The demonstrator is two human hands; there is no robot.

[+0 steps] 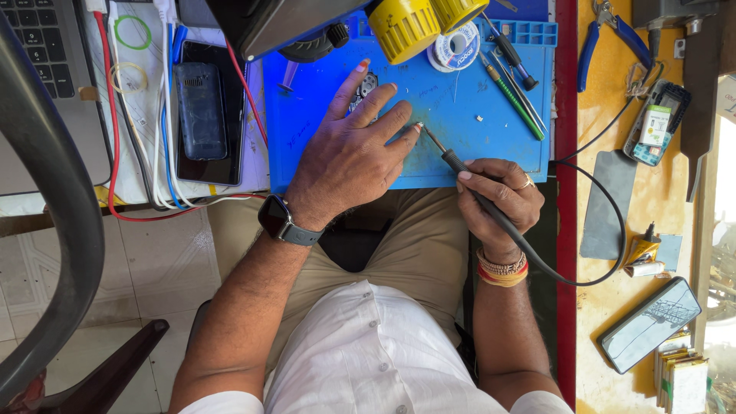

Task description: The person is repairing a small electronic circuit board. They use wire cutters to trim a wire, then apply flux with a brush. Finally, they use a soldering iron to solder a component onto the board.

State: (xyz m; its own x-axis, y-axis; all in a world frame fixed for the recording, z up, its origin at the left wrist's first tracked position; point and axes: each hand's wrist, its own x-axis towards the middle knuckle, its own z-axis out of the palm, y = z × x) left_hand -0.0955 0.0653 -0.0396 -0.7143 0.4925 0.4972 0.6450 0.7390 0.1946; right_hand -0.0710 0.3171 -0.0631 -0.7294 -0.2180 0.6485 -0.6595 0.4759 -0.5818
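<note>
Right hand [498, 198] clamped on slim black soldering iron [452, 162], metal tip near left hand [354, 157], fingers spread flat on scuffed blue rubber mat [460, 146].

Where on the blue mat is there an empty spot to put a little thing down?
The blue mat is bare between the right hand with the soldering iron and the green screwdriver. Another bare strip lies at its left edge, beside the left hand. The top is crowded: solder spool, yellow wheels, screwdrivers.
</note>
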